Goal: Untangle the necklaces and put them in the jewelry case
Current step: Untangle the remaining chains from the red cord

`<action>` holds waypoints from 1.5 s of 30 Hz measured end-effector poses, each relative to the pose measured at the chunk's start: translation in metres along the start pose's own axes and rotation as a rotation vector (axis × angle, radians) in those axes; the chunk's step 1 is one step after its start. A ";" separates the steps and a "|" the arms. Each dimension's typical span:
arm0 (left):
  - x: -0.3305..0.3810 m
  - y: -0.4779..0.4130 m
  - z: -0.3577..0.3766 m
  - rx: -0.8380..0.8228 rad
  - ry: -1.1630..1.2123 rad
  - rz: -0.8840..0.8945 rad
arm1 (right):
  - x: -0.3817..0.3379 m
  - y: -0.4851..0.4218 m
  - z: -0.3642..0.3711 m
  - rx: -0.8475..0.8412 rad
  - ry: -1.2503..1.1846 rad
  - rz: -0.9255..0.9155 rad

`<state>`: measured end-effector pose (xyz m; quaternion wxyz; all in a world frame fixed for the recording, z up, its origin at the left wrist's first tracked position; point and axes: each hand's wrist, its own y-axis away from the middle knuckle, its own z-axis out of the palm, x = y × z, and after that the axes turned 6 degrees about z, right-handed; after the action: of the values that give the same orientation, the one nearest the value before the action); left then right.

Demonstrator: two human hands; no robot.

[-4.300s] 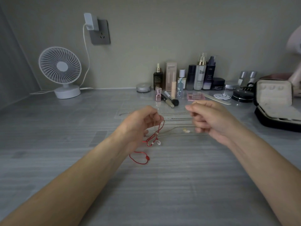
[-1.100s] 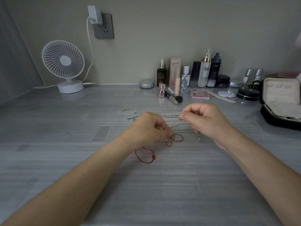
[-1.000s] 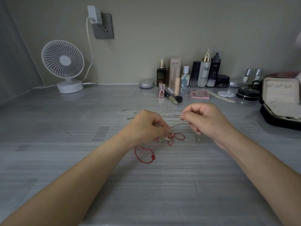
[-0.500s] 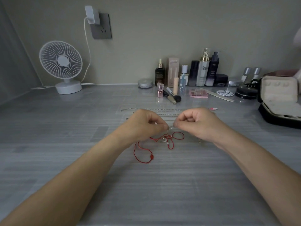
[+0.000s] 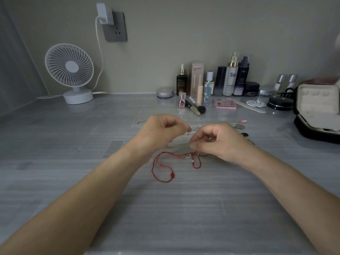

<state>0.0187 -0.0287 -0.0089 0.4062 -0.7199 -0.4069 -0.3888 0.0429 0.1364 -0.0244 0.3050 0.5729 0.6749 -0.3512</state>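
Observation:
A red cord necklace (image 5: 161, 169) lies looped on the grey table just below my hands, tangled at its top with a thin silver chain (image 5: 179, 144). My left hand (image 5: 161, 131) pinches the thin chain a little above the table. My right hand (image 5: 219, 142) pinches the tangle close beside it, fingertips nearly touching the left ones. Two more silver chains (image 5: 207, 122) lie stretched out behind my hands, with small pendants (image 5: 240, 126) at their right ends. The jewelry case (image 5: 316, 100) stands open at the far right, black outside and beige inside.
A white desk fan (image 5: 70, 70) stands at the back left, its cable running up to a wall socket (image 5: 115, 27). Several cosmetic bottles (image 5: 230, 76), a makeup brush (image 5: 197, 108), a pink palette (image 5: 225, 103) and a black compact (image 5: 279, 103) line the back wall.
My hands lowered the tangle to the table and came together. The red cord now lies spread on the table instead of hanging from my left hand.

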 end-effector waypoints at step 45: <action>-0.011 0.002 0.010 -0.083 -0.244 0.048 | 0.008 0.002 -0.035 -0.124 0.687 0.099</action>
<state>0.0181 -0.0236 -0.0228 0.3328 -0.7875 -0.4194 -0.3052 0.0434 0.1696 -0.0113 0.1111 0.6699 0.7296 -0.0811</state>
